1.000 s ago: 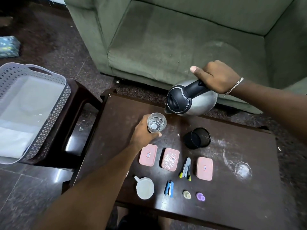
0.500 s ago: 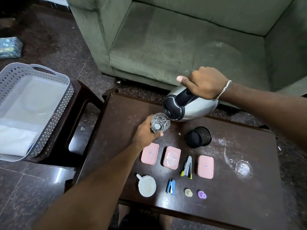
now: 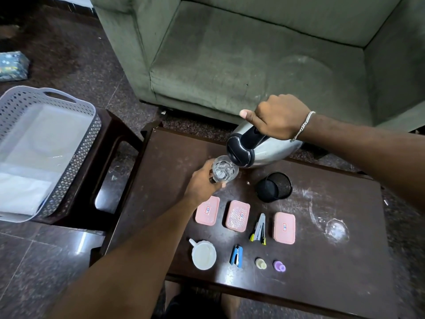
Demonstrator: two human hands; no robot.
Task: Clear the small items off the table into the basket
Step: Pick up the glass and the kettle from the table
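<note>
My left hand grips a clear glass standing on the dark table. My right hand holds the black handle of a steel kettle, tilted with its spout over the glass; water shows in the glass. On the table lie three pink boxes, a grey stapler, a blue stapler, a white cup, a cream cap, a purple cap and a black mesh cup. The grey basket sits left on a stool.
A green sofa stands right behind the table. The basket rests on a dark stool to the table's left, holding white paper. A wet ring mark shows on the table's right side. Dark tiled floor surrounds everything.
My right hand brought the kettle down and left and tipped it over the glass. Water now sits in the glass. My left hand kept its hold on the glass.
</note>
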